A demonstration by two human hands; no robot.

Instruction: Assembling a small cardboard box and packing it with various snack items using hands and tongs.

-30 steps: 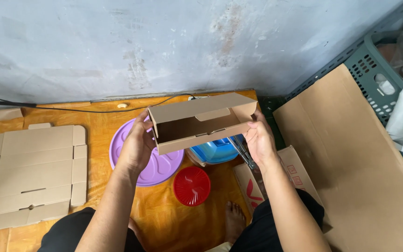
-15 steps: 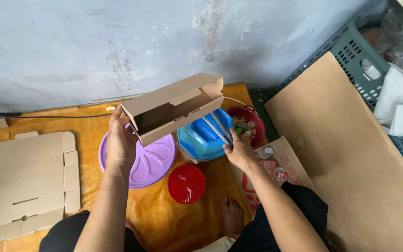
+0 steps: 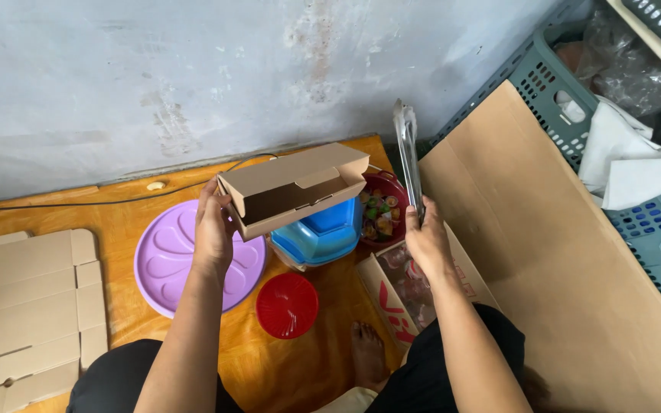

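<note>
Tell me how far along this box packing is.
Done: one brown cardboard box is folded up, open and apparently empty, in the left hand. In hand: the right hand holds metal tongs. Left: flat cardboard blanks lie unfolded.

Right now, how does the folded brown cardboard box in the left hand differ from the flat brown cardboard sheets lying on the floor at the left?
The folded brown cardboard box is assembled, with its lid open; the flat brown cardboard sheets are unfolded. The box is held up in the left hand, above the round purple lid; the sheets lie stacked on the orange floor. Both are plain brown cardboard.
</note>
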